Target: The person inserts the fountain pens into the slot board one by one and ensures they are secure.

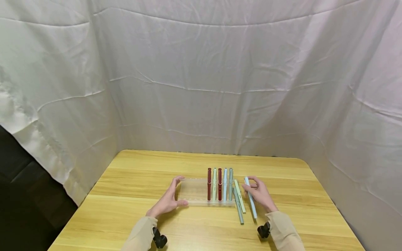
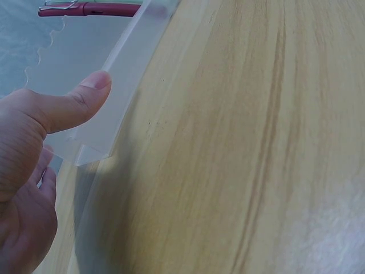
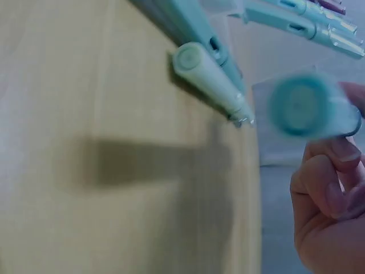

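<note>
A clear plastic pen stand (image 1: 193,190) lies on the table, with several capped pens in a row on its right part: two dark red, one pale green, one light blue (image 1: 225,184) and one grey-green. My left hand (image 1: 168,200) grips the stand's left end; in the left wrist view the thumb (image 2: 85,103) lies over the front ledge. My right hand (image 1: 261,195) pinches a light blue pen (image 1: 252,204) above the table, right of the stand. In the right wrist view that pen's end (image 3: 300,107) points at the camera, blurred.
Between the stand and my right hand, a pale green pen (image 1: 240,197) and a grey-green pen (image 1: 238,207) lie on the wooden table (image 1: 141,188), close together. Pale curtains (image 1: 201,87) hang behind the table and along its sides.
</note>
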`<state>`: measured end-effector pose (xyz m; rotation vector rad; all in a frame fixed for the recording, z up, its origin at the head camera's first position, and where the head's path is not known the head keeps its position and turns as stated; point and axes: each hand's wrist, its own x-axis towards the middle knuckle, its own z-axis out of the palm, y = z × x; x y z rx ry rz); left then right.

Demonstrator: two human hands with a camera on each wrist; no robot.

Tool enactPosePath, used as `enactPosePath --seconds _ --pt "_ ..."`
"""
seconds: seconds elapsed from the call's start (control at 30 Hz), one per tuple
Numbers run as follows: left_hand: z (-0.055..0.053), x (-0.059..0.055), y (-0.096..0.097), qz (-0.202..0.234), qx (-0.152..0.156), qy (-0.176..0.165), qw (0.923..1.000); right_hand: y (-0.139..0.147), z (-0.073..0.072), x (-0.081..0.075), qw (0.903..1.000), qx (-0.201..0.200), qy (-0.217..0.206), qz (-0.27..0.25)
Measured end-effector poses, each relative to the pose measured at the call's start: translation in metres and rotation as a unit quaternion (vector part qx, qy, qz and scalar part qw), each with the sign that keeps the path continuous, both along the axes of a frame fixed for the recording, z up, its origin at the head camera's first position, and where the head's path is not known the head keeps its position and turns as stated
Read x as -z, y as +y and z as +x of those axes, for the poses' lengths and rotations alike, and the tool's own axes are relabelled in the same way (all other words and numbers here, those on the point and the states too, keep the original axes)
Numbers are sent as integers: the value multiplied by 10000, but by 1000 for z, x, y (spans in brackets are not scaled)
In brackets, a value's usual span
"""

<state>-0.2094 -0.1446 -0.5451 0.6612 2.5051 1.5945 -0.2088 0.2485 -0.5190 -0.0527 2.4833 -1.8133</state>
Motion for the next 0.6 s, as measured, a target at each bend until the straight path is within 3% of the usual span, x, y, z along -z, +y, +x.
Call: enactPosePath --seconds 0.27,0.6 --pt "0 2 0 -46 -42 17 10000 -7 5 -14 9994 -179 235 161" --pt "0 1 0 -49 -17 19 10000 -15 12 -38 9916 -949 874 131"
